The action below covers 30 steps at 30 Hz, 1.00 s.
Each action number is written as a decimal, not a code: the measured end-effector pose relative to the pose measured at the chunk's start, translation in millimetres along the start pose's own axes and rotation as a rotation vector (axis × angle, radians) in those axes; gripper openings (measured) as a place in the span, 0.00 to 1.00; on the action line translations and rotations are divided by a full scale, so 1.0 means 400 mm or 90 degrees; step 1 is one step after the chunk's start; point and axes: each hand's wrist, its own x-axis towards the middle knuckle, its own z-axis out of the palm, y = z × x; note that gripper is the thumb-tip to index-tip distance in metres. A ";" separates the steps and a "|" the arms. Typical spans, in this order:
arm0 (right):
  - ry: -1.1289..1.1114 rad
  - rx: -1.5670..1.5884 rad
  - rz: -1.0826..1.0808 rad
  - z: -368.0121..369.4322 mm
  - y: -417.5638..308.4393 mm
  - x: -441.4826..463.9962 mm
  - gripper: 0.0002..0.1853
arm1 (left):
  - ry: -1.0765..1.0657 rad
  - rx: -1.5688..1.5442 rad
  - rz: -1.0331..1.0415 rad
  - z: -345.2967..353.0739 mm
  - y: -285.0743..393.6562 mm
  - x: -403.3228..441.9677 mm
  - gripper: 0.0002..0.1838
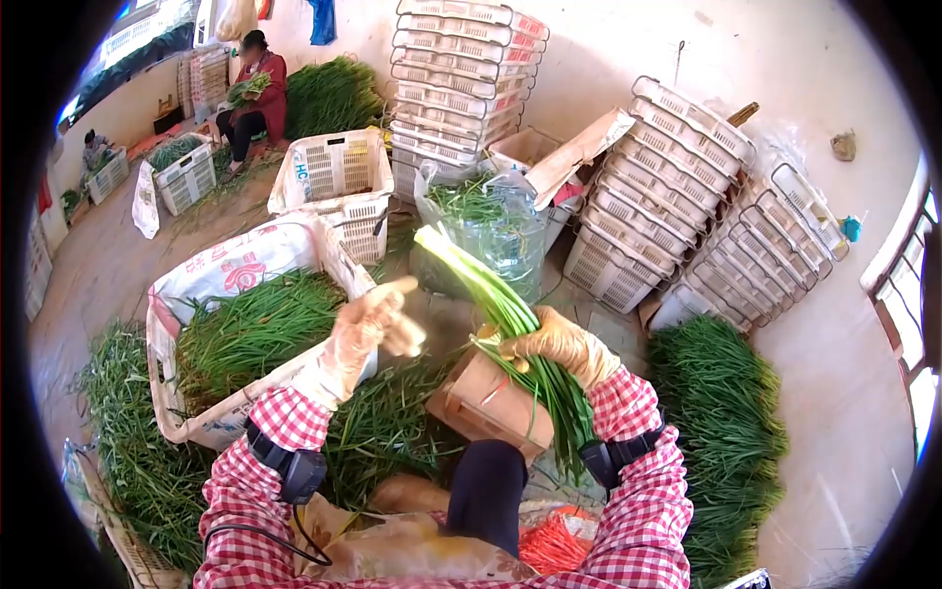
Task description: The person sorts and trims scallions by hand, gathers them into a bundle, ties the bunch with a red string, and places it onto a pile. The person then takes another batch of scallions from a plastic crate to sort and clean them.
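Note:
My right hand, in a tan glove, is closed round a bundle of long green stalks. The pale ends of the bundle point up and left, and its green leaves hang down to the right. Under the bundle stands a brown box, close to my knee. My left hand, also gloved and blurred by motion, is raised left of the bundle with its fingers apart and nothing in it. Just beyond it is a white crate with cut greens and a printed sack inside.
Loose greens lie on the floor at left, and a large green pile leans at right. Stacked crates, tilted crates and a plastic-lined bin stand ahead. A person sits at the back left holding greens.

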 end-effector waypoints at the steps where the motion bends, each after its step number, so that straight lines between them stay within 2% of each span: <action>1: -0.010 0.097 -0.053 0.020 -0.002 -0.005 0.24 | -0.060 -0.069 -0.017 0.007 -0.009 0.027 0.30; 2: -0.055 0.062 -0.056 0.015 0.013 0.012 0.26 | -0.116 -0.138 -0.037 0.006 -0.027 0.053 0.34; 4: -0.100 0.195 -0.005 0.054 0.014 0.005 0.26 | -0.101 -0.156 -0.019 0.005 -0.086 0.100 0.43; 5: -0.140 0.322 0.035 0.091 -0.003 -0.010 0.25 | -0.151 -0.286 0.060 0.055 -0.051 0.107 0.50; 6: -0.159 0.455 0.059 0.139 0.003 -0.016 0.23 | -0.120 -0.287 0.115 0.074 -0.046 0.112 0.52; 8: -0.253 0.512 0.047 0.188 0.050 -0.007 0.23 | -0.138 -0.356 0.081 0.103 0.020 0.081 0.47; 10: -0.264 0.467 0.048 0.241 0.049 -0.012 0.26 | -0.066 -0.439 -0.009 0.079 0.005 0.056 0.29; 11: -0.271 0.445 0.049 0.269 0.047 -0.014 0.29 | -0.072 -0.427 -0.028 0.066 0.016 0.038 0.27; 12: -0.251 0.382 0.091 0.285 0.031 -0.023 0.31 | -0.079 -0.414 -0.048 0.050 0.026 0.021 0.24; 14: -0.196 0.296 -0.013 0.277 0.079 0.004 0.31 | -0.036 -0.357 0.023 0.008 0.020 -0.015 0.21; 15: -0.167 0.252 -0.063 0.256 0.132 0.035 0.30 | -0.021 -0.352 -0.015 -0.028 0.014 -0.035 0.20; 16: -0.054 0.293 -0.016 0.249 0.081 0.026 0.32 | -0.004 -0.348 -0.048 -0.065 0.015 -0.060 0.19; 17: 0.085 0.276 -0.096 0.279 0.034 0.020 0.32 | 0.013 -0.343 -0.068 -0.086 0.027 -0.088 0.19; 18: 0.170 0.004 -0.228 0.283 0.005 0.026 0.31 | 0.028 -0.339 -0.089 -0.103 0.042 -0.116 0.19; 20: 0.112 -0.354 -0.438 0.303 -0.031 0.047 0.31 | 0.040 -0.338 -0.106 -0.129 0.052 -0.152 0.20; 22: 0.085 -0.588 -0.577 0.372 -0.036 0.091 0.32 | 0.030 -0.345 -0.096 -0.161 0.039 -0.172 0.20; 23: 0.082 -0.694 -0.521 0.416 -0.058 0.087 0.32 | 0.031 -0.333 -0.058 -0.168 0.029 -0.178 0.21; 25: 0.064 -0.704 -0.513 0.471 -0.064 0.121 0.29 | 0.035 -0.375 -0.067 -0.177 0.038 -0.202 0.19; 26: 0.079 -0.625 -0.598 0.478 -0.030 0.156 0.24 | 0.037 -0.395 -0.072 -0.182 0.043 -0.214 0.18; 27: 0.128 -0.662 -0.659 0.495 0.002 0.176 0.20 | -0.004 -0.435 -0.069 -0.199 0.045 -0.226 0.19; 28: 0.179 -0.695 -0.722 0.514 0.016 0.185 0.16 | 0.021 -0.442 -0.085 -0.210 0.049 -0.240 0.20; 30: 0.142 -0.622 -0.726 0.537 0.015 0.196 0.10 | 0.069 -0.451 -0.120 -0.228 0.067 -0.265 0.22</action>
